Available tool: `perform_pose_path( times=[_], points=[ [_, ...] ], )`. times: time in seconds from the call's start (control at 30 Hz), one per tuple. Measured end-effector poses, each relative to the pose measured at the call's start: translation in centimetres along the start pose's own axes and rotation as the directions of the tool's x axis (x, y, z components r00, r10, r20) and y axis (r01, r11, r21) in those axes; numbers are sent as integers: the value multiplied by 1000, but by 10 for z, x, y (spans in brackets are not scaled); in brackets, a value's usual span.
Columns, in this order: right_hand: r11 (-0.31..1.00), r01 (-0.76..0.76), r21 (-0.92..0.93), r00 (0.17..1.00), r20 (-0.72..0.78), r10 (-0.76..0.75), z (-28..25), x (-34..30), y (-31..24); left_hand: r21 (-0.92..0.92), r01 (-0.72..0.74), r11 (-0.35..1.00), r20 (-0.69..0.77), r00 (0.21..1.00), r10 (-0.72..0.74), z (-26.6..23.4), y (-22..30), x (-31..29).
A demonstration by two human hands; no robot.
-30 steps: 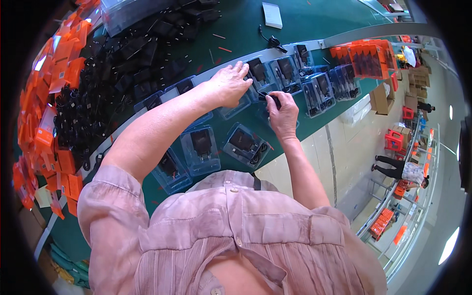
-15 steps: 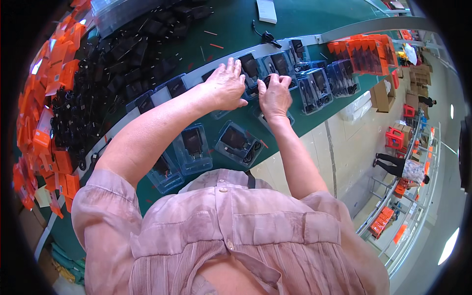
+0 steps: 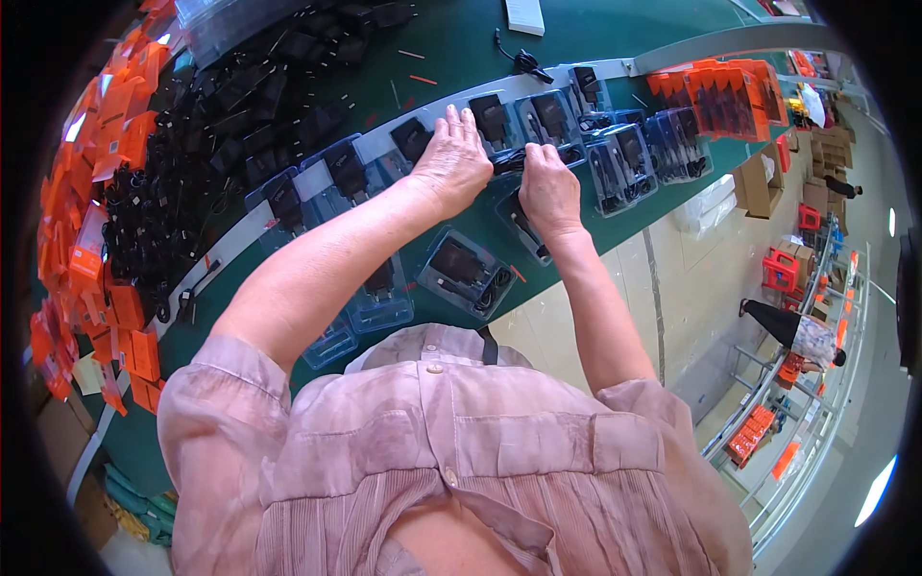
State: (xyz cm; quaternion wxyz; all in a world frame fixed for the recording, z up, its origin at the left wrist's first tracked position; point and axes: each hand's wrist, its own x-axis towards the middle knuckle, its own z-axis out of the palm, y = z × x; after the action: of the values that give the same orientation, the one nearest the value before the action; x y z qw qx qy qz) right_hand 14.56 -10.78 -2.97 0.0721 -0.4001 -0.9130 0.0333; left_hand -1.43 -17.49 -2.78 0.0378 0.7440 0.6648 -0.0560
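Left hand: the left hand (image 3: 451, 163) lies palm down with fingers spread and flat, pressing on a clear plastic tray (image 3: 437, 154) at the edge of the green table (image 3: 451, 48); it grips nothing.
Right hand: the right hand (image 3: 547, 189) sits just beside the left, fingers curled down over another clear tray (image 3: 523, 223) that holds a black charger; it seems to press or pinch something there, but I cannot tell whether it truly grips.
Between the hands: a dark cable loop (image 3: 509, 161) shows in the narrow gap.
Beyond the fingertips: a row of filled trays (image 3: 547, 113) runs along a grey strip, each with a black adapter inside.
Nearer the body: two more filled trays (image 3: 466, 272) lie below the left forearm.
Far left of the left arm: a heap of loose black chargers (image 3: 211, 125), and past it a bank of orange cards (image 3: 82, 221).
Right of the right hand: more stacked trays (image 3: 672, 144) and orange packs (image 3: 720, 91).
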Motion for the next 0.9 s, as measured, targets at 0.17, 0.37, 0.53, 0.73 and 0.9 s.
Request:
perform_pose_path(
  times=[0.17,0.37,0.53,0.73,0.9],
  points=[
    [970,-42,239,989,150,5,-9,23,12,-51,-46,998,-37,998,44,0,-8,-4],
    [950,-199,239,970,182,158,7,20,3,-38,-67,997,-74,995,64,-1,-10,-2],
    [987,-19,-160,959,275,63,0,28,-24,-26,-80,996,-87,993,78,-1,-12,2],
    [842,-206,499,970,-10,243,-7,-24,12,-34,-57,998,-108,993,53,2,-11,-1],
    [883,-121,453,979,-94,182,5,-17,17,-52,-50,997,-101,994,44,-1,-5,2]
  ],
)
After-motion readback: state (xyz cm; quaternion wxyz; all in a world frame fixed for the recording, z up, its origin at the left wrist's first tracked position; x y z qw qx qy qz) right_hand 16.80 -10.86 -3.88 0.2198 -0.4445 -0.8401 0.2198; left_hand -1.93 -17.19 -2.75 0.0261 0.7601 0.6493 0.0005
